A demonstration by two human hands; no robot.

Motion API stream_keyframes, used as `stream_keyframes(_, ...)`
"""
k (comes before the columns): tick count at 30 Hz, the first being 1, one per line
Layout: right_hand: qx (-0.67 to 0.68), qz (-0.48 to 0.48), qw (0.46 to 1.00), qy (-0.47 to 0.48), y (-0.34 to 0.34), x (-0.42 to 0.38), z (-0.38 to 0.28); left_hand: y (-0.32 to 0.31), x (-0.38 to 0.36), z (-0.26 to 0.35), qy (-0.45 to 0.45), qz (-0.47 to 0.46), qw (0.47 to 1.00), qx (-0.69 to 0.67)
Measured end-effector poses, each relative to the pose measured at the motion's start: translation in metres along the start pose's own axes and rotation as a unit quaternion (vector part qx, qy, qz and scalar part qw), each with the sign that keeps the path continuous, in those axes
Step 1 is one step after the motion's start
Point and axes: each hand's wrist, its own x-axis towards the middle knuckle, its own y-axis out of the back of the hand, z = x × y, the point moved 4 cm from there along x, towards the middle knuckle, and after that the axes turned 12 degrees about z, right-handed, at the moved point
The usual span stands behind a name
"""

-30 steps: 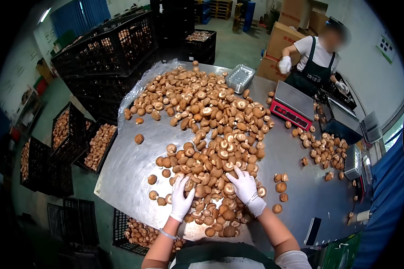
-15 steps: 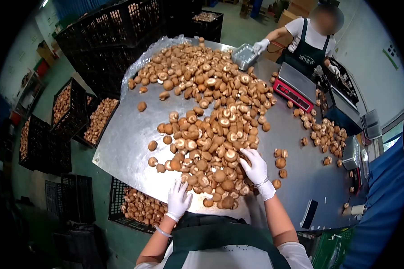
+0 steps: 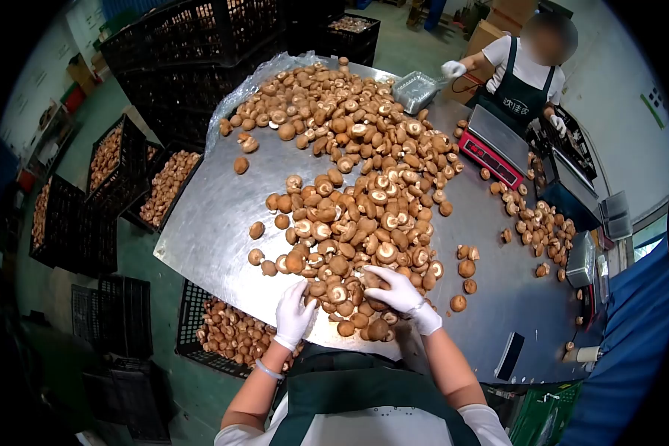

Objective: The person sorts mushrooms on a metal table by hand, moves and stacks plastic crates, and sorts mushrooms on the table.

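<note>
A large heap of brown shiitake mushrooms (image 3: 338,266) spreads over the metal table (image 3: 208,201), with its near end between my hands. My gloved left hand (image 3: 295,316) is at the heap's near left edge, thumb and fingers apart, with no mushroom visible in it. My gloved right hand (image 3: 398,292) reaches into the near right part of the heap. Its thumb and fingers curl around a brown mushroom, which they partly cover. Several loose mushrooms lie just below the fingertips.
A crate of mushrooms (image 3: 234,334) sits below the table's near left edge. To the right are a red scale (image 3: 490,157), a smaller mushroom pile (image 3: 539,227) and a phone (image 3: 509,355). A co-worker (image 3: 524,82) stands across the table near a clear plastic tray (image 3: 415,91).
My right hand has moved left and closed around a mushroom. My left hand has shifted slightly, its thumb and fingers spreading. The co-worker's hand has come off the clear tray.
</note>
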Motion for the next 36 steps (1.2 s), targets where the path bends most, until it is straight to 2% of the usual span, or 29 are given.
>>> stream_keyframes(1, 0.100, -0.035, 0.993, -0.058, 0.006, -0.004, -0.001, -0.001, 0.004, 0.006, -0.011, -0.014, 1.000, -0.012)
stream_keyframes(2, 0.217, -0.026, 0.971, -0.099, 0.010, -0.008, 0.000, -0.004, 0.008, 0.014, -0.034, -0.023, 0.999, 0.003)
stream_keyframes(4, 0.406, -0.020, 0.902, -0.146, 0.017, -0.021, 0.006, -0.012, 0.010, 0.007, -0.031, -0.049, 0.998, 0.010)
stream_keyframes(5, 0.444, 0.003, 0.884, -0.144, 0.022, -0.024, 0.010, -0.017, 0.010, 0.003, -0.028, -0.071, 0.997, 0.018)
stream_keyframes(6, 0.480, 0.025, 0.865, -0.141, 0.027, -0.028, 0.013, -0.013, 0.014, 0.004, -0.029, -0.036, 0.999, -0.005)
stream_keyframes(9, 0.572, 0.070, 0.809, -0.118, 0.043, -0.038, 0.026, 0.015, 0.014, -0.018, 0.169, -0.066, 0.972, -0.152)
stream_keyframes(11, 0.592, 0.106, 0.789, -0.125, 0.049, -0.045, 0.033, 0.050, 0.018, -0.027, 0.243, -0.164, 0.937, -0.192)
stream_keyframes(12, 0.593, 0.112, 0.788, -0.125, 0.051, -0.047, 0.031, 0.063, 0.017, -0.034, 0.212, -0.197, 0.944, -0.160)
stream_keyframes(14, 0.459, 0.162, 0.865, -0.122, 0.056, -0.048, 0.023, 0.079, 0.011, -0.044, 0.178, -0.227, 0.950, -0.116)
stream_keyframes(15, 0.461, 0.163, 0.864, -0.122, 0.054, -0.045, 0.023, 0.078, 0.012, -0.043, 0.178, -0.228, 0.950, -0.115)
stream_keyframes(16, 0.189, 0.205, 0.960, -0.008, 0.056, -0.041, 0.016, 0.078, 0.012, -0.044, 0.230, -0.186, 0.946, -0.136)
stream_keyframes(17, -0.101, 0.226, 0.963, 0.106, 0.051, -0.040, 0.006, 0.077, 0.013, -0.044, 0.281, -0.142, 0.936, -0.156)
stream_keyframes(18, -0.261, 0.261, 0.920, 0.132, 0.041, -0.042, -0.007, 0.072, 0.021, -0.031, 0.236, -0.122, 0.955, -0.129)
stream_keyframes(19, -0.387, 0.213, 0.881, 0.168, 0.027, -0.043, -0.003, 0.058, 0.022, -0.031, 0.234, -0.098, 0.953, -0.166)
stream_keyframes(21, -0.369, 0.120, 0.905, 0.176, 0.006, -0.048, -0.009, 0.040, 0.044, 0.019, 0.146, -0.105, 0.979, -0.098)
stream_keyframes(22, -0.400, 0.070, 0.898, 0.168, -0.009, -0.050, 0.006, 0.025, 0.048, 0.029, 0.093, -0.095, 0.987, -0.091)
stream_keyframes(23, -0.409, 0.076, 0.894, 0.165, -0.015, -0.048, 0.009, 0.008, 0.052, 0.035, 0.040, -0.085, 0.992, -0.083)
stream_keyframes(25, -0.410, 0.085, 0.892, 0.172, -0.016, -0.042, 0.012, -0.023, 0.061, 0.048, -0.087, -0.055, 0.994, 0.027)
stream_keyframes(26, -0.409, 0.086, 0.891, 0.176, -0.015, -0.041, 0.012, -0.037, 0.063, 0.051, -0.108, -0.075, 0.987, 0.094)
stream_keyframes(28, -0.299, 0.132, 0.930, 0.170, -0.003, -0.041, 0.008, -0.057, 0.068, 0.047, -0.152, -0.095, 0.967, 0.183)
stream_keyframes(29, -0.300, 0.135, 0.929, 0.172, 0.003, -0.040, 0.007, -0.061, 0.066, 0.042, -0.121, -0.110, 0.973, 0.160)
stream_keyframes(30, -0.115, 0.110, 0.985, 0.061, 0.013, -0.038, 0.013, -0.060, 0.065, 0.038, -0.084, -0.104, 0.990, 0.051)
stream_keyframes(31, 0.077, 0.080, 0.992, -0.054, 0.017, -0.040, 0.019, -0.052, 0.070, 0.046, -0.045, -0.100, 0.992, -0.058)
stream_keyframes(32, 0.268, 0.046, 0.948, -0.166, 0.015, -0.044, 0.023, -0.046, 0.066, 0.047, 0.117, -0.185, 0.957, -0.193)
stream_keyframes(33, 0.270, 0.050, 0.947, -0.167, 0.015, -0.045, 0.021, -0.045, 0.061, 0.047, 0.260, -0.228, 0.846, -0.405)
stream_keyframes(35, 0.476, 0.060, 0.867, -0.136, 0.010, -0.045, 0.011, -0.036, 0.060, 0.053, 0.286, -0.228, 0.794, -0.486)
stream_keyframes(36, 0.495, 0.038, 0.853, -0.163, 0.004, -0.044, 0.007, -0.033, 0.057, 0.053, 0.287, -0.230, 0.795, -0.483)
